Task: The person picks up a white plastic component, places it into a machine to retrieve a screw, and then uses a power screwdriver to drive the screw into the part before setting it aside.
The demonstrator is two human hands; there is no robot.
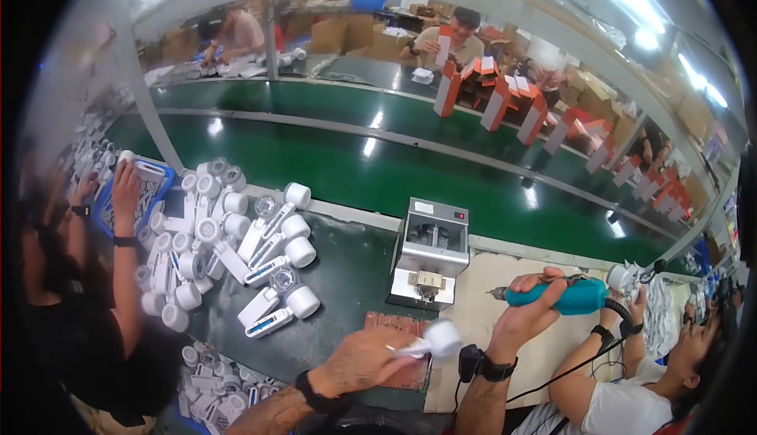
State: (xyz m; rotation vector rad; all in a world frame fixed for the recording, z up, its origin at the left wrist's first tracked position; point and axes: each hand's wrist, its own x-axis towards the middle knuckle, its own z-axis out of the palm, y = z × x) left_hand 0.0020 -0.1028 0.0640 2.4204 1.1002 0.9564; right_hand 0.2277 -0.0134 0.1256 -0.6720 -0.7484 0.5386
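In my left hand is a white handheld device with a round head and a slim handle, somewhat blurred; it looks like a small handheld fan. It hangs over a reddish-brown mat at the front of the bench. My right hand grips a teal electric screwdriver, its bit pointing left and its cord trailing from the back end. The bit is clear of the device. Between and beyond my hands stands a metal screw feeder with a clear window.
Many similar white devices lie heaped on the bench at left, with more in a bin below. A co-worker's hand reaches over a blue crate. Past the bench runs a green conveyor; orange-white boxes stand beyond. Another person sits at right.
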